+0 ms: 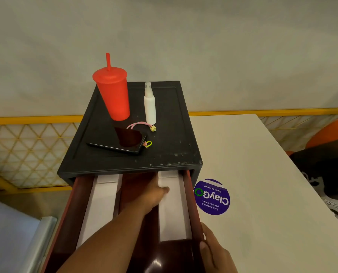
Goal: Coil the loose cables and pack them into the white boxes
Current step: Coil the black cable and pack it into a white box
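A dark red drawer (pixel 73 213) stands pulled out of a black cabinet (pixel 164 152). Two long white boxes lie in it, the left white box (pixel 101 203) and the right white box (pixel 176 217), with a gap between them. My left hand (pixel 150 194) reaches into that gap. Its thumb rests on top of the right box and its fingers are hidden down the box's left side. My right hand (pixel 213 249) holds the drawer's right wall near the front, thumb over the rim. No cable is in view.
On the cabinet top stand a red cup with a straw (pixel 114 95), a white spray bottle (pixel 150 105) and a dark phone (pixel 125 140) with a pink strap. A white table (pixel 262 184) with a purple sticker (pixel 212 197) lies to the right. A yellow railing (pixel 26 120) runs behind.
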